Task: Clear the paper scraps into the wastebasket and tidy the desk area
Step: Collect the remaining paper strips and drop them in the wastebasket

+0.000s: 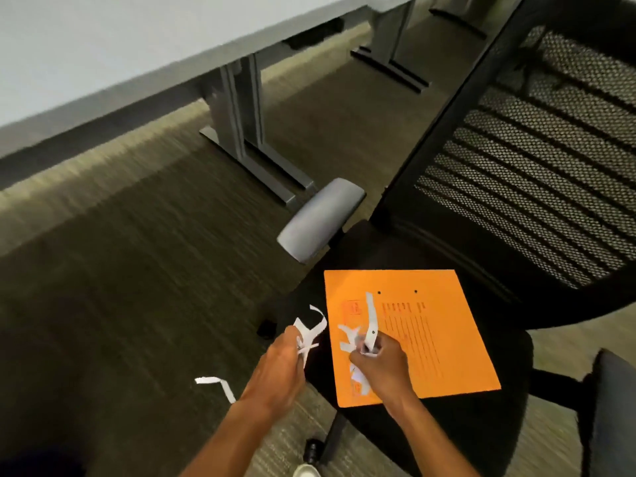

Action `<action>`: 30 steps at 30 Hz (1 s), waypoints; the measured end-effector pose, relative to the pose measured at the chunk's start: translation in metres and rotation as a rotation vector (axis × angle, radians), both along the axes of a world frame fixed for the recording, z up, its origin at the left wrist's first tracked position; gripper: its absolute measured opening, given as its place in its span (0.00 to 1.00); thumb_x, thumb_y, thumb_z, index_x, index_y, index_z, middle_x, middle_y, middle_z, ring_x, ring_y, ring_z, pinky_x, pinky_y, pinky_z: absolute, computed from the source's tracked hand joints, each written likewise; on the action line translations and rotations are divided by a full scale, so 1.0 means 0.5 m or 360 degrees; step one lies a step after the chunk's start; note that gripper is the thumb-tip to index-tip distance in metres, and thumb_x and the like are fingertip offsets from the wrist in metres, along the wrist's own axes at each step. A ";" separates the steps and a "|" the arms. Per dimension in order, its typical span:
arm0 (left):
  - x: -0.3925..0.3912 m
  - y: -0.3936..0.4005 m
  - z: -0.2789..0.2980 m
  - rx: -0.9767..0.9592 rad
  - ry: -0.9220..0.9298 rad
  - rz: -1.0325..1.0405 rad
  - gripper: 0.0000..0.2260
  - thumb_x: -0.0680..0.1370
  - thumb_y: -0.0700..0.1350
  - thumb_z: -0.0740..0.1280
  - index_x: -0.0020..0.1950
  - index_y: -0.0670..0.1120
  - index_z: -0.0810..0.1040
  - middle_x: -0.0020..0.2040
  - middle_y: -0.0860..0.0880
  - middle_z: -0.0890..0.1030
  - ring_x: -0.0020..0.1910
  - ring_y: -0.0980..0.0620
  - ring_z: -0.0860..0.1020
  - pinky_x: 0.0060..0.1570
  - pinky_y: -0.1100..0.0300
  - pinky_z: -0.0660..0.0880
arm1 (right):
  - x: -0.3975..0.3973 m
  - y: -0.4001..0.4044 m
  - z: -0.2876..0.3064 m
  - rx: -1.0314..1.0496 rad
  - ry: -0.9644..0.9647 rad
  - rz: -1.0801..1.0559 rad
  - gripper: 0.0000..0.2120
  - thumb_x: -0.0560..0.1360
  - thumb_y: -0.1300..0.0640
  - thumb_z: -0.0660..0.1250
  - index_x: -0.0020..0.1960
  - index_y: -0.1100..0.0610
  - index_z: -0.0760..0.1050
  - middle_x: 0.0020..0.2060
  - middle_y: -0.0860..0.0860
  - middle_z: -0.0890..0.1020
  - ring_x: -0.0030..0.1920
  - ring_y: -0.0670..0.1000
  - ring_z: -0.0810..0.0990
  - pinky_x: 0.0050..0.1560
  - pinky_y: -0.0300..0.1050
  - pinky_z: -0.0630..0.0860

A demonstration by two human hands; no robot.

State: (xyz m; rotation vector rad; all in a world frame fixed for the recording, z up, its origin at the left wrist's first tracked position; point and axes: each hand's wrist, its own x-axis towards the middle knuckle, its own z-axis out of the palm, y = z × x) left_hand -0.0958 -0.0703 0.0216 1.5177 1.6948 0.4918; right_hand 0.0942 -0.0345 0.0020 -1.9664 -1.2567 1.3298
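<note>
My left hand (278, 366) is closed around a bunch of white paper strips (311, 330) just left of the chair seat. My right hand (378, 359) grips more white paper strips (370, 321) above an orange folder (440, 325). The folder lies flat on the black seat of an office chair (457, 432). One loose white paper strip (216, 383) lies on the carpet left of my left forearm. No wastebasket is in view.
The chair has a black mesh back (537, 160) and a grey armrest (321, 218). A grey desk (103, 46) with metal legs (247, 132) stands at the top left. Brown carpet (120, 270) covers the floor. A second dark chair part (612, 407) is at the right edge.
</note>
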 end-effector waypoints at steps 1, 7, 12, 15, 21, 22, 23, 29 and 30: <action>-0.022 -0.015 0.004 -0.0021 -0.0016 0.0050 0.07 0.79 0.41 0.57 0.43 0.49 0.62 0.41 0.47 0.73 0.39 0.46 0.72 0.37 0.52 0.67 | -0.032 -0.002 0.006 0.0014 -0.0003 0.0063 0.11 0.69 0.59 0.71 0.31 0.51 0.73 0.25 0.44 0.76 0.25 0.41 0.71 0.27 0.33 0.65; -0.195 -0.133 0.013 -0.0130 -0.0075 0.0287 0.09 0.78 0.40 0.58 0.44 0.51 0.60 0.46 0.47 0.75 0.46 0.41 0.75 0.44 0.51 0.69 | -0.260 -0.060 0.024 0.0002 -0.0020 0.0393 0.13 0.68 0.62 0.72 0.30 0.48 0.73 0.25 0.41 0.78 0.28 0.37 0.76 0.28 0.27 0.68; -0.344 -0.252 -0.002 -0.0112 -0.0012 0.0435 0.07 0.78 0.39 0.59 0.46 0.49 0.61 0.49 0.44 0.76 0.50 0.38 0.75 0.45 0.52 0.69 | -0.443 -0.147 0.017 -0.0050 -0.0046 0.0541 0.08 0.68 0.57 0.72 0.32 0.49 0.76 0.29 0.44 0.82 0.34 0.42 0.81 0.36 0.37 0.76; -0.457 -0.362 -0.011 -0.0174 0.0075 0.0573 0.06 0.76 0.38 0.59 0.48 0.47 0.62 0.49 0.45 0.76 0.49 0.41 0.76 0.47 0.51 0.71 | -0.581 -0.235 -0.001 -0.0067 -0.0037 0.0728 0.09 0.67 0.59 0.73 0.32 0.49 0.76 0.29 0.43 0.81 0.30 0.36 0.79 0.32 0.28 0.72; -0.665 -0.601 -0.060 -0.0392 0.0232 0.0818 0.05 0.77 0.40 0.60 0.52 0.44 0.68 0.51 0.43 0.78 0.50 0.40 0.78 0.49 0.48 0.75 | -0.821 -0.434 -0.053 -0.0257 0.0085 0.1066 0.07 0.70 0.61 0.73 0.47 0.55 0.81 0.39 0.46 0.82 0.40 0.46 0.82 0.43 0.39 0.79; -0.697 -0.640 -0.069 -0.0419 0.0251 0.0850 0.05 0.76 0.39 0.60 0.52 0.43 0.69 0.50 0.42 0.79 0.50 0.40 0.79 0.49 0.47 0.75 | -0.857 -0.466 -0.062 -0.0286 0.0089 0.1111 0.07 0.69 0.61 0.73 0.48 0.56 0.82 0.40 0.47 0.82 0.42 0.48 0.82 0.45 0.42 0.80; -0.727 -0.674 -0.075 -0.0452 0.0270 0.0890 0.04 0.76 0.39 0.61 0.50 0.42 0.71 0.49 0.41 0.80 0.50 0.39 0.79 0.49 0.47 0.75 | -0.891 -0.497 -0.070 -0.0299 0.0088 0.1158 0.08 0.69 0.61 0.73 0.48 0.56 0.82 0.40 0.48 0.83 0.43 0.48 0.82 0.47 0.43 0.80; -0.856 -0.815 -0.111 -0.0534 0.0301 0.1232 0.10 0.77 0.38 0.62 0.57 0.41 0.70 0.53 0.39 0.78 0.54 0.38 0.77 0.55 0.47 0.75 | -1.051 -0.644 -0.132 -0.0453 0.0140 0.1369 0.12 0.69 0.63 0.72 0.52 0.56 0.80 0.48 0.52 0.85 0.50 0.51 0.83 0.50 0.41 0.77; -0.870 -0.833 -0.120 -0.0524 0.0305 0.1258 0.11 0.76 0.36 0.62 0.58 0.40 0.70 0.54 0.39 0.77 0.54 0.37 0.77 0.55 0.47 0.74 | -1.073 -0.664 -0.143 -0.0469 0.0137 0.1392 0.12 0.70 0.63 0.71 0.54 0.57 0.79 0.50 0.52 0.84 0.52 0.51 0.82 0.50 0.40 0.76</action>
